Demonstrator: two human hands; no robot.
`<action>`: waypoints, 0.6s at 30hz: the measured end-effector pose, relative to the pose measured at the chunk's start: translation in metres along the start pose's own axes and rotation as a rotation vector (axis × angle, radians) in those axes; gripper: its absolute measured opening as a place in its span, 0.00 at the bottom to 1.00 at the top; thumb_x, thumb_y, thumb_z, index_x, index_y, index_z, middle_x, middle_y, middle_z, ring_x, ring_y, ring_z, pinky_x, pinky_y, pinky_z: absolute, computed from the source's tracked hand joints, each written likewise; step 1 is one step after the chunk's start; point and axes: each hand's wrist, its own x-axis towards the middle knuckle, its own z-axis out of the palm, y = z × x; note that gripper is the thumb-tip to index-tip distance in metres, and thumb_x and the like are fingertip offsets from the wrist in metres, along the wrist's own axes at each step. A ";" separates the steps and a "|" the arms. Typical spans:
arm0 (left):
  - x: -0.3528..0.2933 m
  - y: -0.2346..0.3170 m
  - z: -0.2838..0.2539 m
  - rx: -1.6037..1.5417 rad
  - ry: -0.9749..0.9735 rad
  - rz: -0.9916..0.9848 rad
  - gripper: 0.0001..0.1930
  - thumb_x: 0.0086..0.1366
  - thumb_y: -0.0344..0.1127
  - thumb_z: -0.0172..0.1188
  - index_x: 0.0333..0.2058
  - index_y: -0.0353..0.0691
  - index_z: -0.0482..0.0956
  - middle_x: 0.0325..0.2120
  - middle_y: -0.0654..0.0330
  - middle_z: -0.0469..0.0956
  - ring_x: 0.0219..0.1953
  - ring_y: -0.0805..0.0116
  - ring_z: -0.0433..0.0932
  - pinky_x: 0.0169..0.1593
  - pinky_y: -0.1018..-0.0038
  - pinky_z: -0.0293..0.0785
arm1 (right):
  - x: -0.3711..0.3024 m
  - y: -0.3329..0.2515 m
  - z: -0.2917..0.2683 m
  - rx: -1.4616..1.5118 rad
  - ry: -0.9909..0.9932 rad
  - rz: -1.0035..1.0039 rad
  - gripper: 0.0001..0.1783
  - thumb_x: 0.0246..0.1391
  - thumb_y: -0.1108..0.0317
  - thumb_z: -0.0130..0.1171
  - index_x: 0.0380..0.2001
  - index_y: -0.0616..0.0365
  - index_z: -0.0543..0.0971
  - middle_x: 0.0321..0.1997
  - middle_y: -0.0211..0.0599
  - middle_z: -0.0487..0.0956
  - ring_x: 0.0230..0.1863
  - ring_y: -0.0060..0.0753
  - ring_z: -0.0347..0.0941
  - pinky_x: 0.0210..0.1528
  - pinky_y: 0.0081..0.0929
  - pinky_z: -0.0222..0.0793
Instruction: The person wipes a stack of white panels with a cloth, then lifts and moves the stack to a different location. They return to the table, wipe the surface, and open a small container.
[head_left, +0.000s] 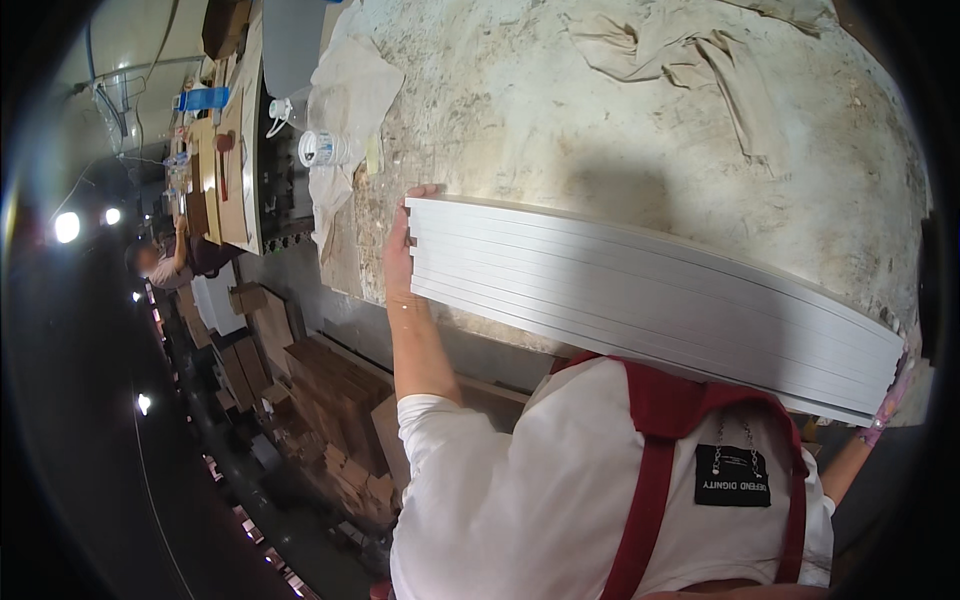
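The person holds a stack of long white boards (640,300) with two hands, one at each end. It lies from the middle out to four o'clock, along the near edge of the counter (500,110). I can't tell if it rests there or is up a bit. The left hand (398,255) is at the nine o'clock end, its fingers bent around that end and gripping it. The right hand (882,408) is at the four o'clock end; it is too dim to tell how its fingers sit. This looks like the holding and lining-up step. Any move from here calls for both hands going together, ends even, so no board slides out. A crumpled cloth (690,62) lies at one o'clock.
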 end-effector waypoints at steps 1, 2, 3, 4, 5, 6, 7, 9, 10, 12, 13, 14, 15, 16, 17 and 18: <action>-0.001 -0.001 0.000 -0.014 -0.013 0.005 0.23 0.71 0.45 0.39 0.55 0.33 0.64 0.56 0.51 0.66 0.59 0.60 0.63 0.63 0.66 0.57 | 0.002 -0.001 -0.006 -0.081 -0.014 -0.022 0.37 0.62 0.42 0.30 0.64 0.60 0.57 0.68 0.43 0.57 0.70 0.39 0.47 0.70 0.35 0.39; 0.002 -0.001 0.001 -0.035 -0.028 0.020 0.23 0.71 0.45 0.39 0.56 0.33 0.64 0.56 0.51 0.65 0.60 0.60 0.62 0.63 0.66 0.56 | 0.005 -0.003 -0.009 -0.153 -0.024 -0.050 0.37 0.62 0.43 0.30 0.64 0.60 0.57 0.68 0.43 0.57 0.70 0.39 0.46 0.70 0.35 0.39; 0.004 -0.001 0.001 -0.056 -0.045 0.035 0.24 0.70 0.45 0.39 0.56 0.32 0.63 0.57 0.51 0.65 0.61 0.59 0.61 0.64 0.66 0.55 | 0.005 -0.005 -0.008 -0.223 -0.041 -0.077 0.37 0.62 0.43 0.30 0.64 0.60 0.57 0.68 0.43 0.57 0.70 0.39 0.46 0.70 0.35 0.39; 0.001 0.001 -0.001 -0.017 -0.075 0.000 0.25 0.71 0.46 0.38 0.58 0.32 0.61 0.60 0.51 0.62 0.64 0.59 0.57 0.66 0.66 0.51 | 0.004 -0.006 -0.017 -0.297 -0.067 -0.111 0.37 0.62 0.43 0.30 0.64 0.60 0.57 0.68 0.43 0.57 0.70 0.39 0.46 0.70 0.35 0.39; 0.003 0.005 -0.003 -0.019 -0.106 -0.013 0.26 0.71 0.47 0.37 0.58 0.32 0.61 0.60 0.51 0.61 0.64 0.59 0.57 0.66 0.66 0.50 | 0.007 -0.016 -0.023 -0.384 -0.106 -0.176 0.37 0.62 0.43 0.30 0.64 0.60 0.57 0.68 0.43 0.57 0.70 0.39 0.46 0.70 0.35 0.39; 0.004 0.009 -0.006 -0.020 -0.138 -0.027 0.27 0.71 0.49 0.36 0.59 0.32 0.60 0.61 0.51 0.60 0.64 0.59 0.56 0.66 0.66 0.50 | 0.012 -0.026 -0.029 -0.465 -0.144 -0.252 0.37 0.62 0.43 0.30 0.64 0.60 0.57 0.68 0.43 0.57 0.70 0.40 0.46 0.70 0.35 0.39; 0.004 0.011 -0.008 -0.020 -0.169 -0.046 0.28 0.71 0.50 0.34 0.59 0.32 0.60 0.61 0.51 0.60 0.65 0.59 0.55 0.67 0.66 0.49 | 0.014 -0.052 -0.030 -0.533 -0.184 -0.349 0.37 0.62 0.43 0.30 0.64 0.60 0.57 0.68 0.43 0.57 0.70 0.40 0.46 0.70 0.35 0.39; -0.001 0.014 -0.004 -0.025 -0.154 -0.029 0.34 0.70 0.57 0.29 0.60 0.33 0.58 0.62 0.51 0.58 0.66 0.60 0.53 0.67 0.66 0.47 | 0.014 -0.126 -0.005 -0.498 -0.190 -0.523 0.37 0.62 0.43 0.30 0.64 0.60 0.57 0.68 0.43 0.57 0.71 0.40 0.45 0.70 0.35 0.39; -0.002 0.015 0.002 -0.058 -0.139 -0.022 0.35 0.70 0.59 0.28 0.61 0.33 0.58 0.63 0.51 0.57 0.66 0.60 0.53 0.67 0.66 0.46 | -0.005 -0.179 0.038 -0.432 -0.175 -0.545 0.35 0.62 0.46 0.32 0.64 0.60 0.58 0.67 0.44 0.57 0.70 0.40 0.45 0.70 0.36 0.39; -0.001 0.014 0.007 -0.051 -0.168 0.009 0.36 0.69 0.61 0.27 0.61 0.34 0.57 0.63 0.51 0.57 0.66 0.60 0.52 0.67 0.67 0.46 | -0.049 -0.246 0.119 -0.695 -0.180 -0.628 0.32 0.62 0.49 0.36 0.63 0.59 0.60 0.66 0.44 0.59 0.70 0.43 0.47 0.70 0.37 0.40; 0.001 0.013 0.006 -0.008 -0.199 0.032 0.37 0.69 0.61 0.27 0.61 0.34 0.57 0.63 0.52 0.56 0.66 0.60 0.52 0.67 0.67 0.45 | -0.063 -0.242 0.151 -1.024 -0.207 -0.683 0.32 0.61 0.50 0.38 0.62 0.60 0.60 0.65 0.45 0.61 0.69 0.46 0.48 0.69 0.38 0.40; 0.001 0.012 0.002 0.032 -0.223 0.053 0.37 0.69 0.62 0.27 0.62 0.35 0.57 0.63 0.52 0.56 0.66 0.61 0.52 0.67 0.67 0.45 | -0.066 -0.236 0.158 -1.038 -0.197 -0.702 0.31 0.62 0.51 0.38 0.62 0.60 0.61 0.65 0.45 0.60 0.68 0.47 0.49 0.69 0.39 0.40; 0.001 0.012 0.002 0.037 -0.203 0.039 0.37 0.69 0.62 0.27 0.62 0.35 0.57 0.63 0.52 0.56 0.66 0.61 0.51 0.67 0.67 0.45 | -0.066 -0.233 0.162 -1.059 -0.183 -0.725 0.31 0.62 0.51 0.38 0.62 0.60 0.61 0.65 0.46 0.60 0.68 0.49 0.49 0.69 0.40 0.40; 0.000 0.014 0.005 0.044 -0.192 0.018 0.37 0.69 0.62 0.26 0.62 0.36 0.57 0.63 0.52 0.56 0.66 0.61 0.51 0.67 0.67 0.45 | -0.072 -0.232 0.163 -1.083 -0.169 -0.737 0.31 0.62 0.51 0.38 0.62 0.61 0.61 0.65 0.46 0.60 0.68 0.51 0.50 0.69 0.41 0.40; -0.001 0.014 0.006 0.052 -0.180 -0.003 0.37 0.69 0.62 0.26 0.62 0.36 0.57 0.63 0.52 0.56 0.66 0.61 0.51 0.67 0.67 0.44 | -0.075 -0.233 0.164 -1.066 -0.180 -0.719 0.31 0.62 0.51 0.38 0.61 0.60 0.61 0.65 0.47 0.60 0.67 0.51 0.50 0.68 0.42 0.40; -0.002 0.012 0.003 0.071 -0.200 -0.011 0.37 0.69 0.62 0.26 0.62 0.36 0.57 0.63 0.53 0.57 0.66 0.61 0.52 0.67 0.67 0.45 | -0.077 -0.237 0.167 -1.049 -0.190 -0.702 0.31 0.62 0.50 0.38 0.61 0.60 0.61 0.64 0.47 0.61 0.66 0.51 0.51 0.68 0.42 0.41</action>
